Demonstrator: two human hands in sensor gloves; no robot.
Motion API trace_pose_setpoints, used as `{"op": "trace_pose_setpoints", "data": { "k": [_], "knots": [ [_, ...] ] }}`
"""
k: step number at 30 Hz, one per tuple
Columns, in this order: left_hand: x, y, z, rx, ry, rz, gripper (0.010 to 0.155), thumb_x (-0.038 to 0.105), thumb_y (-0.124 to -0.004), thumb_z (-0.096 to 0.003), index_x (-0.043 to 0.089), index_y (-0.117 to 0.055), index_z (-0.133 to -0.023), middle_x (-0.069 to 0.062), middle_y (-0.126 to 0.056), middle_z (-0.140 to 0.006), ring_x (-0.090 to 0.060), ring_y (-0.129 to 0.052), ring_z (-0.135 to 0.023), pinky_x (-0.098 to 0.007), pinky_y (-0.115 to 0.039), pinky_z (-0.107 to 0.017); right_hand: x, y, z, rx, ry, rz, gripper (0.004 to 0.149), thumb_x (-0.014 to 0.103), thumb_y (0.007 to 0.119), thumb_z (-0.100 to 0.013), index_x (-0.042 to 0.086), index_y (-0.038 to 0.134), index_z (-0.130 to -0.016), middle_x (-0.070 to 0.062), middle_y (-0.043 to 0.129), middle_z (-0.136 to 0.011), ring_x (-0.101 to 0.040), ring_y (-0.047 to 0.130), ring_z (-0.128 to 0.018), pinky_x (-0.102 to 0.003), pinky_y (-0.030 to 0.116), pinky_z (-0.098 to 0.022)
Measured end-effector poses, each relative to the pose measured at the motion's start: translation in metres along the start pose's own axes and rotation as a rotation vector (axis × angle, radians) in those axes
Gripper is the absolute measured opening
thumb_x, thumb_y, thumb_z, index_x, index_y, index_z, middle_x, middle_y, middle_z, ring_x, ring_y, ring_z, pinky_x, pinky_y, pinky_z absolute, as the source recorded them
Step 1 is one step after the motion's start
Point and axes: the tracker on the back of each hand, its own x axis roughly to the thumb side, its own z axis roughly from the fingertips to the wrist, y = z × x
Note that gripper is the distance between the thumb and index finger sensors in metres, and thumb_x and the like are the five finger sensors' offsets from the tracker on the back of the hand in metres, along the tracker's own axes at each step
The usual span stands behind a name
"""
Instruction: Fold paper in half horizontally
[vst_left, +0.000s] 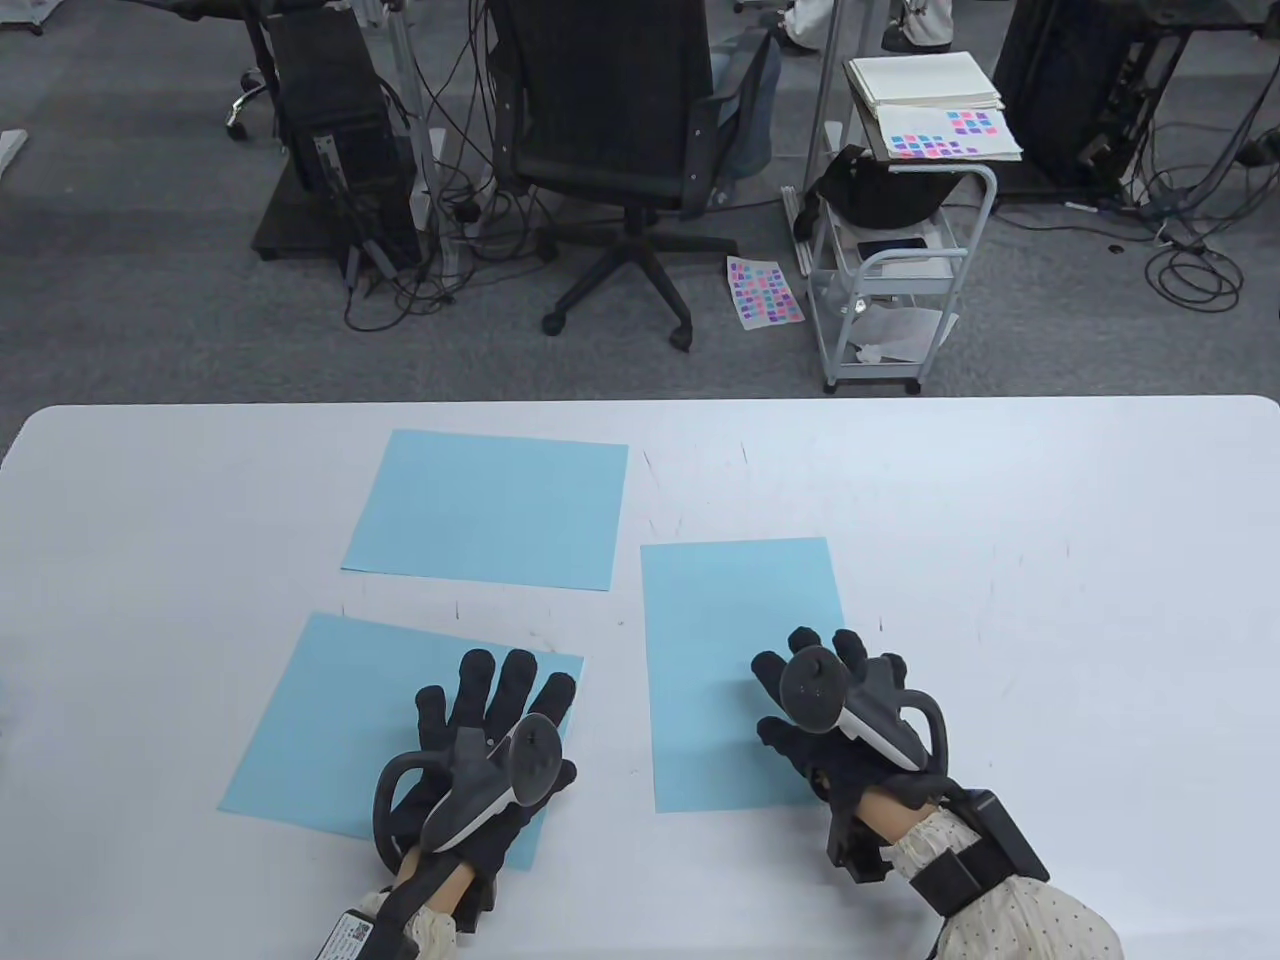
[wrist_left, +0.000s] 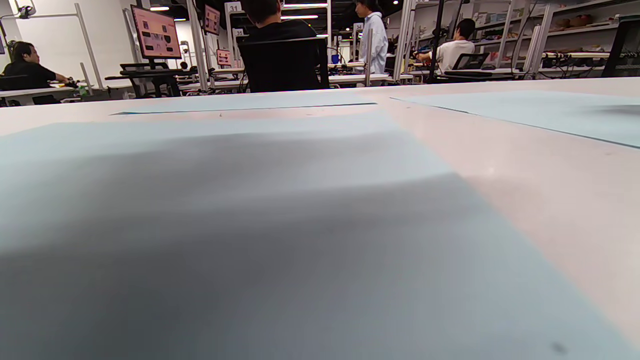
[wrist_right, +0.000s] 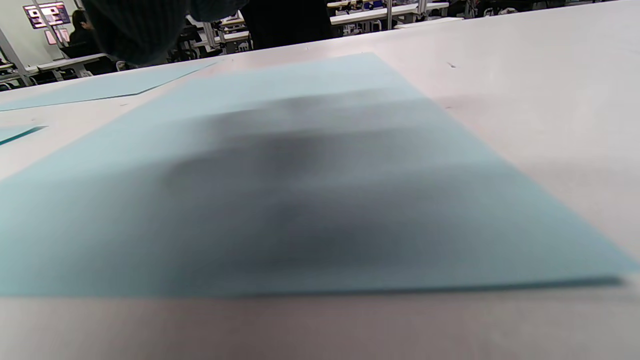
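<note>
Three light blue paper sheets lie flat on the white table (vst_left: 1050, 600). My left hand (vst_left: 495, 715) rests with fingers spread on the near left sheet (vst_left: 350, 720), which also fills the left wrist view (wrist_left: 250, 225). My right hand (vst_left: 830, 690) is over the near right corner of the right sheet (vst_left: 730, 640), fingers curled; it holds nothing. That sheet fills the right wrist view (wrist_right: 300, 175), with a gloved finger (wrist_right: 140, 30) at the top edge. The third sheet (vst_left: 490, 505) lies farther back, untouched.
Beyond the table's far edge stand an office chair (vst_left: 630, 130), a small white cart (vst_left: 890, 270) with papers, and cables on the carpet. The table's right part (vst_left: 1100, 700) is bare white surface.
</note>
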Motion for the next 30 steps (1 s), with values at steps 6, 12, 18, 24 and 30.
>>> {"op": "trace_pose_setpoints", "data": {
  "k": [6, 12, 18, 24, 30],
  "knots": [
    [-0.003, 0.0, -0.001, -0.006, 0.001, 0.005, 0.079, 0.066, -0.064, -0.0335, 0.061, -0.021, -0.1, 0.02, -0.013, -0.119, -0.024, -0.011, -0.116, -0.064, -0.027, -0.086, -0.007, 0.008, -0.032, 0.071, 0.074, -0.018, 0.065, 0.047, 0.07, -0.047, 0.044, 0.039, -0.105, 0.006, 0.02, -0.12, -0.039, 0.011, -0.108, -0.07, 0.011, -0.071],
    [-0.004, 0.0, -0.001, -0.009, 0.004, 0.011, 0.079, 0.066, -0.064, -0.0335, 0.061, -0.021, -0.1, 0.019, -0.013, -0.119, -0.023, -0.012, -0.116, -0.064, -0.028, -0.086, -0.015, 0.022, -0.051, 0.181, 0.133, -0.023, 0.064, 0.046, 0.069, -0.047, 0.046, 0.039, -0.104, 0.007, 0.02, -0.119, -0.038, 0.012, -0.108, -0.07, 0.01, -0.071],
    [-0.005, -0.001, -0.001, -0.014, 0.008, 0.015, 0.079, 0.066, -0.064, -0.0335, 0.061, -0.021, -0.1, 0.019, -0.013, -0.119, -0.024, -0.012, -0.116, -0.064, -0.028, -0.086, -0.016, 0.021, -0.05, 0.198, 0.125, -0.03, 0.062, 0.046, 0.068, -0.048, 0.046, 0.04, -0.103, 0.007, 0.021, -0.119, -0.038, 0.015, -0.108, -0.069, 0.01, -0.071],
    [-0.006, -0.001, -0.002, -0.017, 0.007, 0.022, 0.079, 0.067, -0.064, -0.0335, 0.061, -0.021, -0.1, 0.019, -0.013, -0.119, -0.023, -0.012, -0.116, -0.063, -0.028, -0.086, -0.011, 0.023, -0.041, 0.203, 0.096, 0.018, 0.062, 0.047, 0.067, -0.048, 0.046, 0.039, -0.103, 0.006, 0.022, -0.119, -0.039, 0.018, -0.107, -0.069, 0.012, -0.071],
    [-0.007, -0.001, -0.002, -0.023, 0.006, 0.034, 0.079, 0.066, -0.064, -0.0336, 0.061, -0.022, -0.1, 0.019, -0.013, -0.119, -0.023, -0.013, -0.116, -0.063, -0.029, -0.086, -0.003, 0.028, -0.022, 0.206, 0.055, 0.079, 0.062, 0.048, 0.066, -0.047, 0.045, 0.038, -0.103, 0.005, 0.024, -0.119, -0.041, 0.022, -0.107, -0.069, 0.016, -0.071]
  ]
}}
